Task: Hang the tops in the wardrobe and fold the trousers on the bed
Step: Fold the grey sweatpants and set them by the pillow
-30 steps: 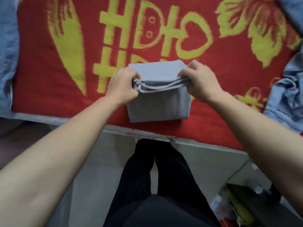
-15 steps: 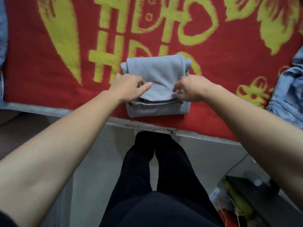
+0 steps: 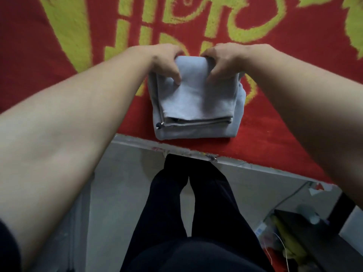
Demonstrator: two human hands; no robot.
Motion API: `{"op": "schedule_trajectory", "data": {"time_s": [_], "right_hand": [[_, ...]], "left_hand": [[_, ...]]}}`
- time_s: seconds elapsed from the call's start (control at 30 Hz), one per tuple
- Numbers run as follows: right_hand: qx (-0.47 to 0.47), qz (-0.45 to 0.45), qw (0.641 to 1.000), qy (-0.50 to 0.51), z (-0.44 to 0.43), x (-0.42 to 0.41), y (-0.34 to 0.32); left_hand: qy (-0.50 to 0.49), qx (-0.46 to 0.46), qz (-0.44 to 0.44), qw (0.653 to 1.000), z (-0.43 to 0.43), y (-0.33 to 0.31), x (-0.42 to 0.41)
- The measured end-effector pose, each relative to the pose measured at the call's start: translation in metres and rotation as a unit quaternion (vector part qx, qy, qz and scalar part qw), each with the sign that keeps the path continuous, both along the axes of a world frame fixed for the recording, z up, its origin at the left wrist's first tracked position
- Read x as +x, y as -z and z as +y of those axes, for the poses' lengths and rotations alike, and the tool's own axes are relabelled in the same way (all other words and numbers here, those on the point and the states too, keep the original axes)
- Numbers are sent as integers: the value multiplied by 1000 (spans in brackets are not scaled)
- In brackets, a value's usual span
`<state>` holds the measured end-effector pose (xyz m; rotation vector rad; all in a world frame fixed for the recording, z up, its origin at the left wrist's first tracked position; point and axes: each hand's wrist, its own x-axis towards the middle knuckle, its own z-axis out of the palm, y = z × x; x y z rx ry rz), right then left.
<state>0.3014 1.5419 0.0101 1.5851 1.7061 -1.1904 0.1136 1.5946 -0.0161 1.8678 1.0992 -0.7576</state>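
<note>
Light grey trousers (image 3: 196, 107), folded into a thick square bundle, lie on the red bed cover (image 3: 39, 55) close to the bed's near edge. A black drawstring tip pokes out at the bundle's lower left corner. My left hand (image 3: 165, 61) grips the far left part of the bundle, thumb pressed on the top layer. My right hand (image 3: 222, 61) holds the far right part the same way, fingers curled over the fold. The top layer is rolled up at the far edge between both hands.
The red cover carries large yellow-green characters and leaf shapes. The bed's pale edge (image 3: 235, 163) runs below the bundle. My black-clad legs (image 3: 188, 203) stand against the bed on a light floor. A dark low table with clutter (image 3: 294, 238) sits at the lower right.
The loose half was laid down over the bundle toward me. Both hands then shifted to the bundle's far edge and grip it there. The view has moved closer.
</note>
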Motion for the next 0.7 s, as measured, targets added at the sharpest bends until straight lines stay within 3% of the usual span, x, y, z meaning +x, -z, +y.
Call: {"op": "schedule_trajectory", "data": {"time_s": [0.2, 0.33, 0.5, 0.7], "right_hand": [[-64, -58, 991, -99, -23, 3, -19], [56, -103, 972, -203, -61, -7, -19], [111, -40, 991, -69, -94, -17, -24], [241, -76, 966, -62, -99, -33, -93]], "left_hand": [[111, 44, 74, 990, -50, -38, 3], [137, 142, 108, 974, -101, -41, 0], [59, 177, 39, 982, -125, -48, -16], [4, 266, 15, 964, -130, -110, -40]]}}
